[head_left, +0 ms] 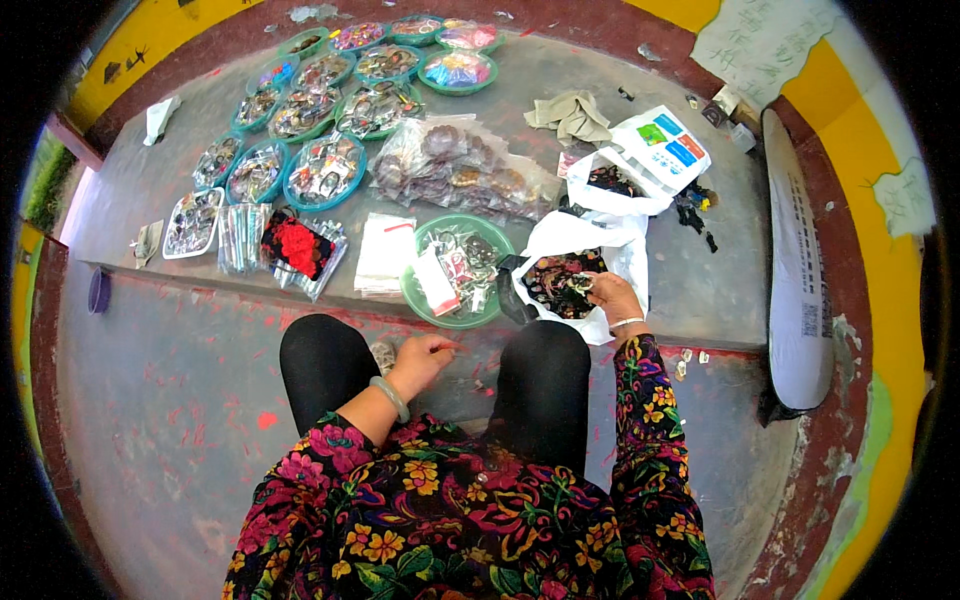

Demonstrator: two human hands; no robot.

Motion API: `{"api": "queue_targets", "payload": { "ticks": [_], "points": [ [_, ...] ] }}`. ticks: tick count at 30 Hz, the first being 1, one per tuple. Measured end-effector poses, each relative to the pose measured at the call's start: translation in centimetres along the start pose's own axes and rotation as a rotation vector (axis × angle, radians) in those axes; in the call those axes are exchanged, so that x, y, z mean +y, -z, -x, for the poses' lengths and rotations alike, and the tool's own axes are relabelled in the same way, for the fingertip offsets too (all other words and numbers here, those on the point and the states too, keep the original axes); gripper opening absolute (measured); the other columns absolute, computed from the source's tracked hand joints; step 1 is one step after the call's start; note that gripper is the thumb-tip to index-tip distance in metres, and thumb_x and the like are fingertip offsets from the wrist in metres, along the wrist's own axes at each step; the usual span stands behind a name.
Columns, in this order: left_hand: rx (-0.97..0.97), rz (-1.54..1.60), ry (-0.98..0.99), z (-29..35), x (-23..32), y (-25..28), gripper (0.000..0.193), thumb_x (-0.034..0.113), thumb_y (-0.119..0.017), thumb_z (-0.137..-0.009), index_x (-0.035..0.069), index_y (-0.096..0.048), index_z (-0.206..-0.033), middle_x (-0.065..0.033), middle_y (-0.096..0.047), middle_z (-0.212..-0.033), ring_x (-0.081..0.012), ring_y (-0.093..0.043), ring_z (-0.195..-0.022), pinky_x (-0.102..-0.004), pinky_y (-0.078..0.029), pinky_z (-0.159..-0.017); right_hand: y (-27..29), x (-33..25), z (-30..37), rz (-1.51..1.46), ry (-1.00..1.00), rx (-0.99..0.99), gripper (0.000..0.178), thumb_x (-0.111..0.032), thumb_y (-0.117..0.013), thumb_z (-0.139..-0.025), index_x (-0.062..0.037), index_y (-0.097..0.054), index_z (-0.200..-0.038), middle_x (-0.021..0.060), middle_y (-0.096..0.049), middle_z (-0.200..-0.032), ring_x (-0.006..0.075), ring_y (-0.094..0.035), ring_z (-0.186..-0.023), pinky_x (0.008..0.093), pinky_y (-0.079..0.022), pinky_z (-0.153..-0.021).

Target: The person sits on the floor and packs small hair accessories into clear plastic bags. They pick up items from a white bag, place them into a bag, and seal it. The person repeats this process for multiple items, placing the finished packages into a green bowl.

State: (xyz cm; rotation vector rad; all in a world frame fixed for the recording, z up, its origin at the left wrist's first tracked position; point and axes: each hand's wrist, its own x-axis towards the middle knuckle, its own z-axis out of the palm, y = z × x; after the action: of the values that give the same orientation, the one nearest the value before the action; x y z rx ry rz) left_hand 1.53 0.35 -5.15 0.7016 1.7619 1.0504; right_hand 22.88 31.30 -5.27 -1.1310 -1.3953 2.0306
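Observation:
My right hand [612, 296] reaches into an open white plastic bag [628, 240] on the raised ledge. The fingers are closed on a small light-coloured piece [580, 283] whose kind is too small to make out. Inside the bag lie many small dark pieces [553, 285], some with gold and coloured bits. Between my knees hovers my left hand [420, 364], its fingers bent together, with no object showing in them. Just left of the bag, a green basin [408, 292] holds packaged items and a white card [434, 281].
A second white bag [662, 150] with dark contents stands behind. Clear packets [450, 165] lie in the middle, with several filled basins [325, 170] beyond. White packets [384, 255] and a red-and-black item [297, 246] lie left. A long grey-white roll [797, 260] stands right.

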Motion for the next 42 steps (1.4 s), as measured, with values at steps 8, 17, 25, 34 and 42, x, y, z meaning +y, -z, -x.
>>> {"api": "queue_targets", "payload": {
  "ticks": [8, 17, 25, 34, 42],
  "points": [
    [0.059, -0.053, -0.083, 0.2, 0.0, 0.0, 0.019, 0.013, -0.057, -0.076, 0.002, -0.065, -0.089, -0.0056, -0.060, -0.066, -0.0114, -0.053, -0.054, -0.0273, -0.042, -0.049, -0.7, -3.4, 2.7, -0.265, -0.041, 0.060, 0.014, -0.017, -0.051, -0.083, -0.0030, -0.053, -0.086, 0.0099, -0.061, -0.084, 0.0173, -0.058, -0.061, 0.0252, -0.045, -0.047],
    [0.051, -0.039, -0.037, 1.1, 1.5, 0.3, 0.019, 0.012, -0.057, -0.076, 0.003, -0.065, -0.090, -0.0068, -0.061, -0.069, -0.0128, -0.057, -0.060, -0.0269, -0.046, -0.055, -1.2, -4.5, 3.4, -0.467, -0.130, -0.080, 0.020, -0.016, -0.042, -0.087, 0.0003, -0.050, -0.097, 0.0166, -0.063, -0.089, 0.0184, -0.059, -0.061, 0.0233, -0.045, -0.045],
    [0.102, -0.108, -0.081, 1.0, 1.0, 0.3, 0.017, 0.014, -0.058, -0.077, 0.004, -0.065, -0.089, -0.0036, -0.059, -0.064, -0.0102, -0.054, -0.056, -0.0267, -0.044, -0.051, -2.5, -4.6, 3.6, 0.083, 0.235, 0.037, 0.010, -0.017, -0.049, -0.083, -0.0078, -0.055, -0.084, 0.0019, -0.059, -0.077, 0.0107, -0.053, -0.064, 0.0216, -0.042, -0.057],
    [0.105, -0.174, -0.150, -0.1, -1.5, 0.2, 0.018, 0.011, -0.056, -0.079, 0.006, -0.065, -0.093, -0.0024, -0.058, -0.065, -0.0086, -0.052, -0.057, -0.0254, -0.044, -0.051, -2.5, -6.1, 3.1, 0.283, 0.337, 0.135, 0.013, -0.017, -0.054, -0.080, -0.0063, -0.056, -0.073, -0.0045, -0.050, -0.063, 0.0050, -0.041, -0.056, 0.0200, -0.034, -0.052],
    [0.084, 0.038, -0.104, 0.6, 0.0, 0.5, 0.017, 0.013, -0.059, -0.075, 0.003, -0.065, -0.087, -0.0077, -0.063, -0.070, -0.0131, -0.057, -0.060, -0.0279, -0.045, -0.057, -4.3, -8.2, 4.1, -0.237, 0.185, -0.045, 0.011, -0.014, -0.052, -0.081, -0.0048, -0.050, -0.085, 0.0071, -0.057, -0.077, 0.0191, -0.057, -0.064, 0.0317, -0.047, -0.060]
  ]
}}
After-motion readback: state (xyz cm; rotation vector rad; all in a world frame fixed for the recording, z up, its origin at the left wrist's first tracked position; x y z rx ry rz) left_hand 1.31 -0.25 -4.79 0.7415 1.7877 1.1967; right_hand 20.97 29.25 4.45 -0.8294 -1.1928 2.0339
